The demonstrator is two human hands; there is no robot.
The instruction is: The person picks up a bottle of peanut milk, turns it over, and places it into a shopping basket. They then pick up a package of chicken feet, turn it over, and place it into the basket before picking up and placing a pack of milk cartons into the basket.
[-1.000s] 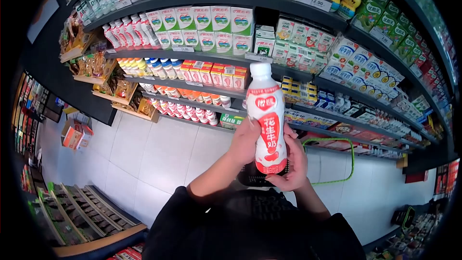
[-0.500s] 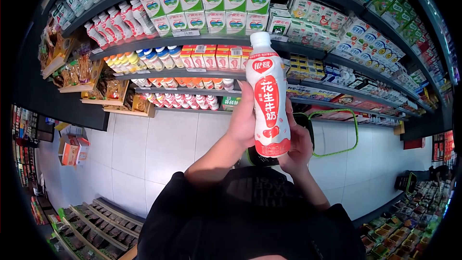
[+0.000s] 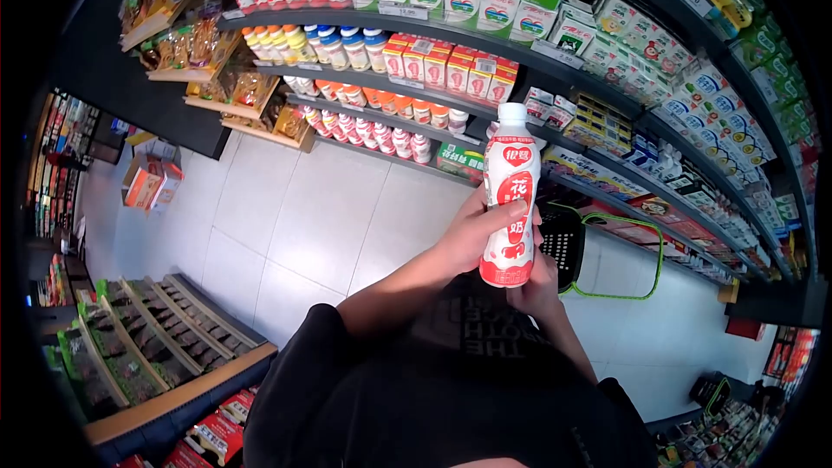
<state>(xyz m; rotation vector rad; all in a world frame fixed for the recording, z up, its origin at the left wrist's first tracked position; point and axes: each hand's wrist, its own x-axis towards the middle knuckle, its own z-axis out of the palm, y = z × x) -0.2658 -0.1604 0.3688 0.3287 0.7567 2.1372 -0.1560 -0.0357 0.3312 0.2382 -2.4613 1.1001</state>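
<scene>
A white and red plastic bottle of peanut milk (image 3: 511, 175) with a white cap stands nearly upright in front of my chest, its label facing me. My left hand (image 3: 477, 232) is closed around its left side, the thumb lying across the front of the label. Low on the right side, my right hand (image 3: 539, 284) also grips the bottle near its base, with some fingers hidden behind it. Behind the right hand, a black shopping basket (image 3: 563, 243) with a green handle (image 3: 660, 251) is partly covered.
Shelves (image 3: 485, 39) of drink bottles and milk cartons (image 3: 464, 4) curve across the front and right. Wooden trays (image 3: 251, 113) of packaged goods hang at left. An orange and white carton (image 3: 152, 180) sits on the tiled floor (image 3: 321, 208). A slatted display (image 3: 156, 329) stands lower left.
The view has turned, so the shelves appear tilted. The bottle now sits lower and further right in view. My left thumb has moved from its side onto the front label.
</scene>
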